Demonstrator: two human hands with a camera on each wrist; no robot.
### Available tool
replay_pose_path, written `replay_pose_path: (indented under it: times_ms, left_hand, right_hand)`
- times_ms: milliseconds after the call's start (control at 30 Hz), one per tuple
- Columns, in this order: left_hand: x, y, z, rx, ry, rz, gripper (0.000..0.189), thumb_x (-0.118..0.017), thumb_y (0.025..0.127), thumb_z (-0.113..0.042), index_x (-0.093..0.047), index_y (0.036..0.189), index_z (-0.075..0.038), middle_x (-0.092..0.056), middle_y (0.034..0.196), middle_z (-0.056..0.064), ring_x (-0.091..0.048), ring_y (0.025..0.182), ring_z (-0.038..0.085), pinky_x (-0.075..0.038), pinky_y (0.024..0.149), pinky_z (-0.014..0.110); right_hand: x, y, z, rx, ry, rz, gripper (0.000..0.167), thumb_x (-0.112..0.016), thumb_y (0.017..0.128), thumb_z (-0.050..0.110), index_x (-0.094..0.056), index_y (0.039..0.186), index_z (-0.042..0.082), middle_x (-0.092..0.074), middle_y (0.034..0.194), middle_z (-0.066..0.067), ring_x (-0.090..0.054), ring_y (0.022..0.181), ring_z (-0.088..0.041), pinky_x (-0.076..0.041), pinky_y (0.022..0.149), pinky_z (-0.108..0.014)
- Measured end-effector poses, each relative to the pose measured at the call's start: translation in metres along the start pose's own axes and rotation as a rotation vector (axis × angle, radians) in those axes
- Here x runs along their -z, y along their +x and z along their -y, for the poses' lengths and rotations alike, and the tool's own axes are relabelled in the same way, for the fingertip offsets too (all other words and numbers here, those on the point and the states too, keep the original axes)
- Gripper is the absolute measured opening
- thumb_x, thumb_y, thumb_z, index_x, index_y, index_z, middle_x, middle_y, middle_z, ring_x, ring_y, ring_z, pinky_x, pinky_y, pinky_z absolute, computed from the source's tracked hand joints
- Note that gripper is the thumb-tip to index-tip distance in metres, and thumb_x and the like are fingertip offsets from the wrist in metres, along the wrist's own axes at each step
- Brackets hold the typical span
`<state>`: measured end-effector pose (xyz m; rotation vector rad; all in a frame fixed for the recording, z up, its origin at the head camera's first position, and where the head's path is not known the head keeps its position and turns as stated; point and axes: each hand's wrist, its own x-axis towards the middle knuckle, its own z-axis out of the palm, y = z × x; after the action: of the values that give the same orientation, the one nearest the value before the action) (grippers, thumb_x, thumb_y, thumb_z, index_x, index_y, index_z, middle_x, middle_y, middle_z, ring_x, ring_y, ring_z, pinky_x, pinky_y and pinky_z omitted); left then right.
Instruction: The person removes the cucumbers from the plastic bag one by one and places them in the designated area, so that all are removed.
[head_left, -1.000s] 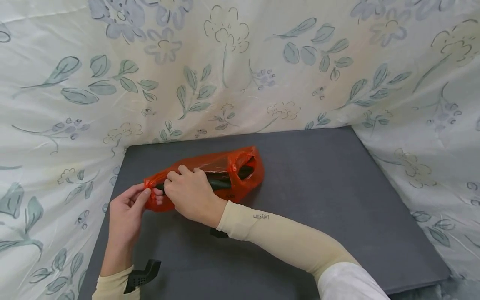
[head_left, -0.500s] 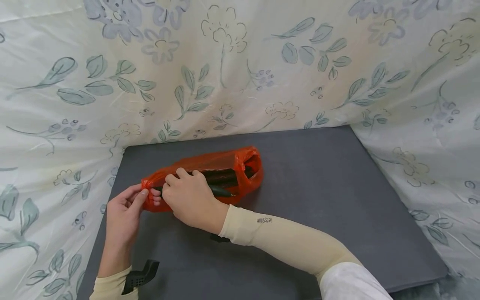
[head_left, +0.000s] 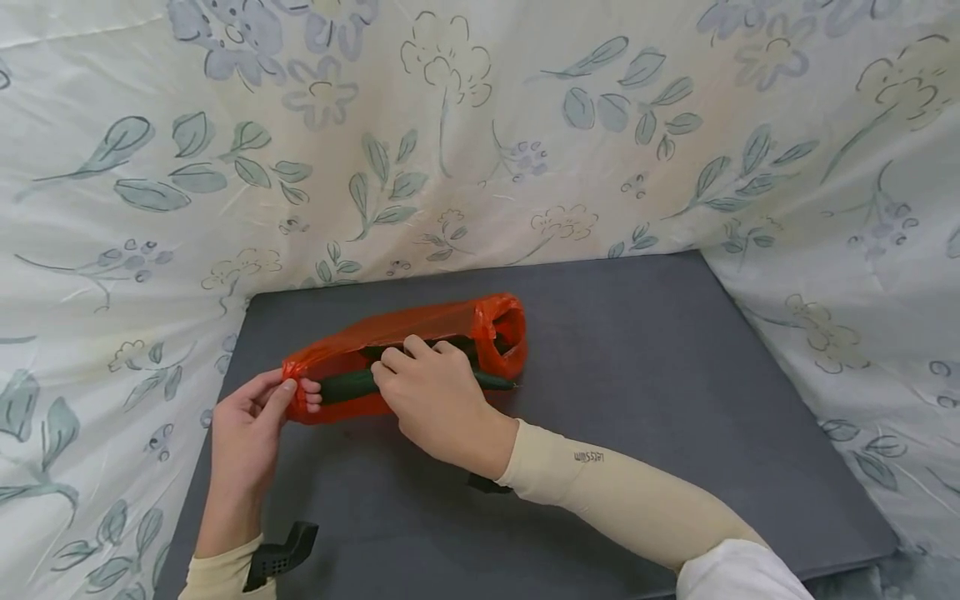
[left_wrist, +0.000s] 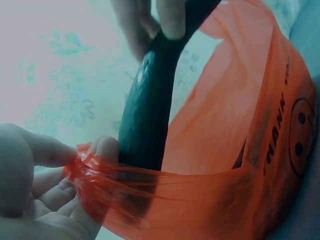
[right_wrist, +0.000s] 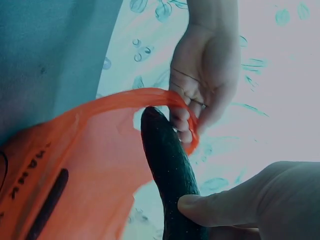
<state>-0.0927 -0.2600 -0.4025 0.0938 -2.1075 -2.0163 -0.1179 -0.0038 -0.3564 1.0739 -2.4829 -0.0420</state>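
Note:
An orange-red plastic carrier bag (head_left: 420, 321) lies on its side on the dark table, its gap facing me. My left hand (head_left: 251, 425) pinches the gathered handle at its left end, thumb on top. My right hand (head_left: 442, 404) grips a long dark green cucumber (head_left: 345, 387) around its middle from above. In the left wrist view, the cucumber (left_wrist: 147, 105) rises through the bag's gap, its lower end behind the orange film. Its near end lies close to my left fingers, and the far tip shows to the right of my right hand. Another dark green cucumber (head_left: 461, 343) lies partly hidden inside the bag.
The dark grey tabletop (head_left: 637, 375) extends to the right of the bag and in front of it. A pale floral cloth (head_left: 480, 150) hangs behind and along both sides. The bag's second handle loop (head_left: 487, 329) stands at its right end.
My right hand has moved right, drawing the cucumber rightward; more of its left part and its right tip now show. The bag's right loop has shifted and narrowed. My left hand keeps its hold.

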Motion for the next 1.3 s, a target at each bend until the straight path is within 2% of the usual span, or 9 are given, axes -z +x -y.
replay_pose_path:
  times_ms: [200, 333, 467, 600, 733, 900, 1033, 1300]
  left_hand:
    - [-0.002, 0.000, -0.001, -0.003, -0.015, -0.003, 0.031, -0.064, 0.111, -0.010, -0.066, 0.130, 0.013, -0.079, 0.098, 0.011, -0.078, 0.081, 0.018, -0.062, 0.091, 0.025]
    - [-0.002, 0.001, 0.000, -0.001, -0.031, -0.005, 0.030, -0.064, 0.111, -0.009, -0.066, 0.129, 0.014, -0.080, 0.097, 0.010, -0.078, 0.081, 0.017, -0.062, 0.090, 0.025]
    - [-0.001, 0.001, 0.002, -0.003, -0.044, 0.002, 0.031, -0.064, 0.111, -0.010, -0.065, 0.129, 0.015, -0.080, 0.096, 0.010, -0.078, 0.080, 0.018, -0.063, 0.090, 0.026]
    - [0.000, 0.002, 0.004, -0.017, -0.065, 0.036, 0.033, -0.064, 0.110, -0.008, -0.062, 0.129, 0.020, -0.079, 0.096, 0.011, -0.077, 0.077, 0.018, -0.064, 0.089, 0.028]
    - [0.000, 0.004, 0.005, -0.024, -0.081, 0.073, 0.032, -0.065, 0.109, -0.004, -0.061, 0.128, 0.021, -0.079, 0.096, 0.012, -0.077, 0.075, 0.019, -0.066, 0.085, 0.030]
    - [0.000, 0.005, 0.008, -0.016, -0.060, 0.077, 0.028, -0.066, 0.109, -0.006, -0.066, 0.125, 0.017, -0.079, 0.095, 0.012, -0.076, 0.074, 0.020, -0.066, 0.081, 0.030]
    - [0.001, 0.005, 0.009, -0.011, -0.046, 0.073, 0.027, -0.066, 0.110, -0.008, -0.067, 0.124, 0.015, -0.079, 0.096, 0.012, -0.077, 0.075, 0.020, -0.066, 0.081, 0.029]
    - [0.000, 0.009, 0.009, -0.021, -0.045, 0.090, 0.025, -0.067, 0.109, -0.009, -0.070, 0.122, 0.013, -0.078, 0.097, 0.017, -0.076, 0.075, 0.021, -0.066, 0.080, 0.029]
  right_hand:
    - [0.010, -0.018, -0.017, -0.037, 0.041, -0.068, 0.030, -0.072, 0.095, 0.011, -0.080, 0.123, 0.019, -0.072, 0.109, 0.005, -0.062, 0.097, -0.018, -0.052, 0.065, -0.026]
    - [0.016, -0.029, -0.032, -0.057, 0.103, -0.125, 0.030, -0.071, 0.097, 0.006, -0.081, 0.124, 0.016, -0.075, 0.112, 0.003, -0.063, 0.095, -0.020, -0.051, 0.063, -0.026]
    - [0.024, -0.038, -0.048, -0.062, 0.139, -0.197, 0.029, -0.072, 0.098, 0.005, -0.082, 0.124, 0.015, -0.077, 0.114, 0.001, -0.066, 0.099, -0.022, -0.056, 0.066, -0.030]
    - [0.032, -0.045, -0.065, -0.062, 0.149, -0.252, 0.030, -0.075, 0.097, 0.003, -0.082, 0.124, 0.015, -0.078, 0.116, 0.000, -0.068, 0.104, -0.022, -0.061, 0.070, -0.033]
    - [0.035, -0.052, -0.085, -0.082, 0.179, -0.277, 0.032, -0.078, 0.095, 0.003, -0.082, 0.125, 0.014, -0.078, 0.117, 0.000, -0.069, 0.107, -0.022, -0.064, 0.075, -0.037]
    - [0.037, -0.062, -0.111, -0.127, 0.221, -0.289, 0.036, -0.083, 0.094, 0.003, -0.082, 0.128, 0.014, -0.079, 0.120, -0.002, -0.069, 0.110, -0.023, -0.067, 0.077, -0.043]
    - [0.038, -0.069, -0.132, -0.165, 0.213, -0.281, 0.039, -0.085, 0.092, 0.003, -0.081, 0.130, 0.014, -0.079, 0.121, -0.002, -0.070, 0.110, -0.024, -0.067, 0.073, -0.045]
    - [0.032, -0.086, -0.174, -0.233, 0.160, -0.284, 0.040, -0.088, 0.090, 0.002, -0.082, 0.128, 0.013, -0.079, 0.114, -0.005, -0.072, 0.104, -0.028, -0.062, 0.053, -0.047]
